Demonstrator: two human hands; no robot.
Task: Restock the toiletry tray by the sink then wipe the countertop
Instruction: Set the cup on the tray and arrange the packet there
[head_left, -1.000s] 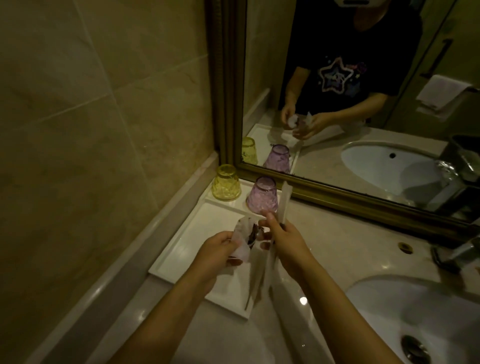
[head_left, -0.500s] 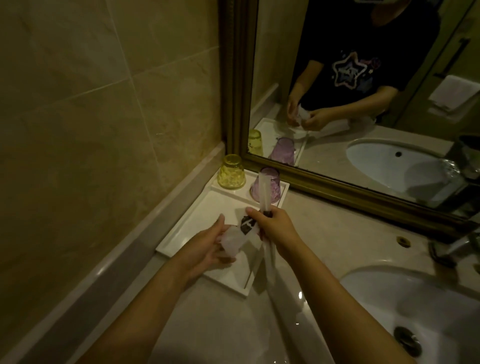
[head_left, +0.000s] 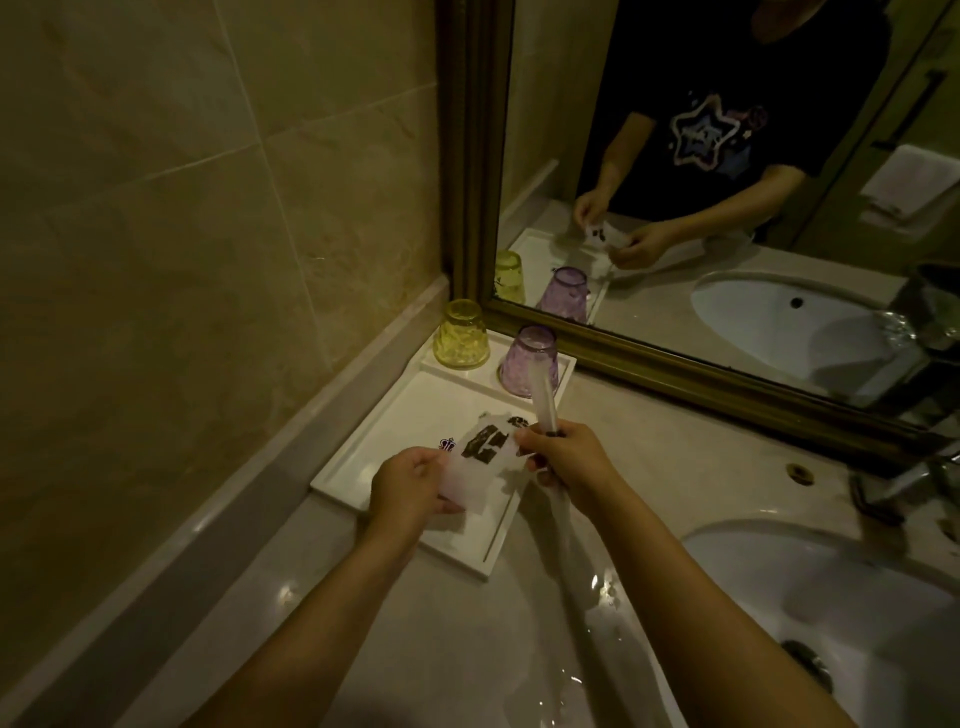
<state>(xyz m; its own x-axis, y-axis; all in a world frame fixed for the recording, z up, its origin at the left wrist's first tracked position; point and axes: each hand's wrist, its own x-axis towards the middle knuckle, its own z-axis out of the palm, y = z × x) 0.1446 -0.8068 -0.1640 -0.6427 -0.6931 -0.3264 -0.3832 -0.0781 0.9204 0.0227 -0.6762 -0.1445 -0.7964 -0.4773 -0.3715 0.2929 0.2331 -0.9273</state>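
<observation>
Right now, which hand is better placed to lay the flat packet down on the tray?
Left. The left hand holds the flat packet directly over the white tray. The right hand pinches its corner and also grips a long wrapped stick.

I see a white rectangular tray (head_left: 363, 457) flat in the bench corner, and a translucent white packet (head_left: 480, 462) with dark print above it.
</observation>
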